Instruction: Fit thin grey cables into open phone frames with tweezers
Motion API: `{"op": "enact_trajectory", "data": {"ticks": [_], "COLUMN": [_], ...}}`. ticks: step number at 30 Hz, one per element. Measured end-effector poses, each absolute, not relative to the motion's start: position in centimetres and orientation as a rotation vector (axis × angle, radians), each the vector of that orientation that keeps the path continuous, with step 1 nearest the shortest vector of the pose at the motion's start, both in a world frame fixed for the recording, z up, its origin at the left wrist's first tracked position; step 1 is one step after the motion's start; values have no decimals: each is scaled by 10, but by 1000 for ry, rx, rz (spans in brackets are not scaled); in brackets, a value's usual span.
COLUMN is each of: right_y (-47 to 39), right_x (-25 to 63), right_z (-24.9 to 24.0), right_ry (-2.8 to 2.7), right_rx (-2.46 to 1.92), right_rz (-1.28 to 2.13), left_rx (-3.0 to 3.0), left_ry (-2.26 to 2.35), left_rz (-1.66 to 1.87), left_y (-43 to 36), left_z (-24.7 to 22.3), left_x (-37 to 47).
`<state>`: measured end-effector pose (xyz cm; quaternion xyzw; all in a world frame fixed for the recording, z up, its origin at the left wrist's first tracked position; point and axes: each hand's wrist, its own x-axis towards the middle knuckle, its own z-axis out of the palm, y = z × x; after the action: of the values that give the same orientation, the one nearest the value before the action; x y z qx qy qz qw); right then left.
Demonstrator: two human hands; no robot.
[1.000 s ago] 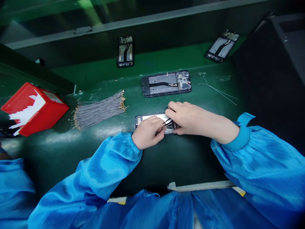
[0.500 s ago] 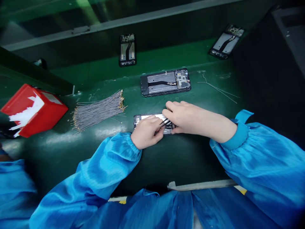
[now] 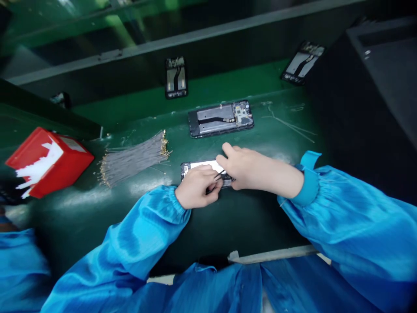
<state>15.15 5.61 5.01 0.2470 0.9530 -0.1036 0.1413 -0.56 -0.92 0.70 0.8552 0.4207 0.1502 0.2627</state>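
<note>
An opened phone (image 3: 185,168) lies on the green bench under both hands, its bright metal plate partly showing. My right hand (image 3: 250,168) is closed around dark tweezers (image 3: 220,174), whose tips point left toward my other hand's fingers. Over the phone's left half rests my left hand (image 3: 196,186), fingers curled and pressed together near the tweezer tips. What sits between those fingers is hidden. Just beyond the hands lies another opened phone (image 3: 215,121) with a dark flex strip across it. To the left is a bundle of thin grey cables (image 3: 135,158) with gold-coloured ends.
A red box (image 3: 61,167) with torn white paper stands at the left. Two more opened phones, one upright (image 3: 176,78) and one tilted (image 3: 301,64), are at the back. Loose cables (image 3: 289,125) lie at the right, near a large black box (image 3: 361,95). A blue sleeve (image 3: 21,261) shows at the lower left.
The camera view has shifted, so bench items sit slightly lower. The tweezers have tipped to a flatter angle by the left fingers. Both hands stay at the same phone.
</note>
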Motion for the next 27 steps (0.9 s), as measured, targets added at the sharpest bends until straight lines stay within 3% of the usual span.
{"op": "enact_trajectory", "data": {"ticks": [4,7,13,18,23,27], "right_y": [64,96,205,263,293,312], "right_x": [153,159,182,197,203,209], "right_z": [59,66,58,41,27,18], "right_ry": [2760,2875,2618,2247,2061,1992], "right_rx": [695,811,1827,2190,2213,2205], "right_rz": [-506,-454,-91,-30,-40,-42], "left_rx": [2342,2423,2547,2538,2410,2112], "left_ry": [1224,1274,1495,1464,1590,1855], "left_rz": [417,368,321,356,490,538], "left_y": [-16,-20,-25,-18,37,125], "left_z": [10,10,0,16,48,45], "left_x": [-3,-9,-37,-49,-42,-35]}}
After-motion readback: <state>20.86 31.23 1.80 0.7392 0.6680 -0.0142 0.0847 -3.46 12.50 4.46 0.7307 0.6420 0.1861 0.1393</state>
